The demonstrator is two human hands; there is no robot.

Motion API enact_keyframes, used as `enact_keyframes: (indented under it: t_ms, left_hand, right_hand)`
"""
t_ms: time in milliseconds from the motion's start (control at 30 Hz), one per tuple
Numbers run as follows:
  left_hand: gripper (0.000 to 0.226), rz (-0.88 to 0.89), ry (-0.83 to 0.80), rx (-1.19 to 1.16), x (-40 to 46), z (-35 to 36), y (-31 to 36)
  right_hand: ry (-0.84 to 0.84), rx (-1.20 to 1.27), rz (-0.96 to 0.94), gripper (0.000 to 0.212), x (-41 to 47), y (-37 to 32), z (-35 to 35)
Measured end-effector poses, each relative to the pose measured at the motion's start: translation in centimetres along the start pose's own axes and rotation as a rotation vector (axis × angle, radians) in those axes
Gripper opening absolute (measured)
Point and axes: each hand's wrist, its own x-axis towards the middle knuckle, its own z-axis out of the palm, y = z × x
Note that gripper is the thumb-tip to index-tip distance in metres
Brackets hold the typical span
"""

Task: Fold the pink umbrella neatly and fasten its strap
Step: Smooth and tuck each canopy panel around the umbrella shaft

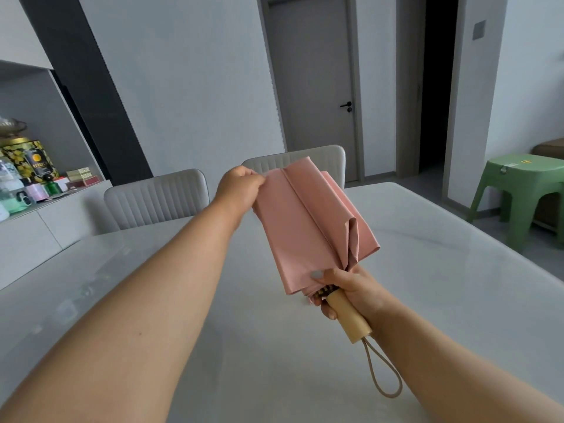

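The pink umbrella [308, 227] is collapsed and held in the air above the table, its canopy lying in flat pleated panels that point away from me. My right hand [351, 290] grips the pale wooden handle [351, 319] where it meets the fabric, thumb pressed on the canopy. A beige cord loop [383, 372] hangs from the handle's end. My left hand [239, 186] pinches the far left edge of a fabric panel near the tip. The fastening strap is not visible.
A pale marble-look table [427, 300] spreads beneath my arms. Two grey padded chairs [155, 198] stand at its far side. A sideboard with tins and bottles [27, 178] is at left, a green plastic stool [525, 190] at right, a closed door [314, 87] behind.
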Motion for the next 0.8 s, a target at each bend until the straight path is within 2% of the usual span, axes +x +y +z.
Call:
enact_keyframes:
  t_ms: [133, 200, 233, 333, 400, 533, 667, 733, 800]
  left_hand:
    - [0.02, -0.022, -0.075, 0.004, 1.2, -1.2, -1.3]
    - [0.012, -0.068, -0.022, 0.015, 1.2, -1.0, -1.9]
    - [0.001, -0.087, 0.045, 0.059, 1.0, -0.7, -2.0]
    - [0.03, -0.06, 0.259, 0.24, -1.2, 1.0, -0.9]
    - [0.041, 0.01, 0.209, 0.251, -3.0, 2.6, -0.2]
    - [0.063, -0.126, -0.027, 0.018, -4.2, 5.1, -1.2]
    - [0.086, -0.255, -0.042, -0.379, -4.5, 5.1, -3.6]
    - [0.082, -0.353, -0.09, -0.587, -4.2, 5.1, -3.8]
    - [0.081, -0.399, -0.189, -0.687, -3.9, 5.3, -4.0]
  right_hand:
    - [-0.022, -0.001, -0.005, 0.013, 0.3, -0.1, 0.3]
    - [-0.021, -0.019, 0.001, 0.018, 0.3, 0.1, 0.3]
    - [-0.014, -0.031, 0.005, 0.021, 0.2, 0.2, 0.2]
    - [0.022, -0.062, 0.011, 0.025, 0.1, 0.4, 0.1]
    - [0.035, -0.089, 0.005, 0.023, 0.2, 0.1, 0.2]
    - [0.042, -0.127, -0.002, 0.028, 0.2, -0.2, 0.5]
    - [0.035, -0.117, 0.01, 0.031, -0.1, -0.2, 0.9]
    - [0.032, -0.094, 0.018, 0.031, -0.1, -0.6, 1.0]
    - [0.025, -0.081, 0.026, 0.032, -0.1, -1.1, 0.9]
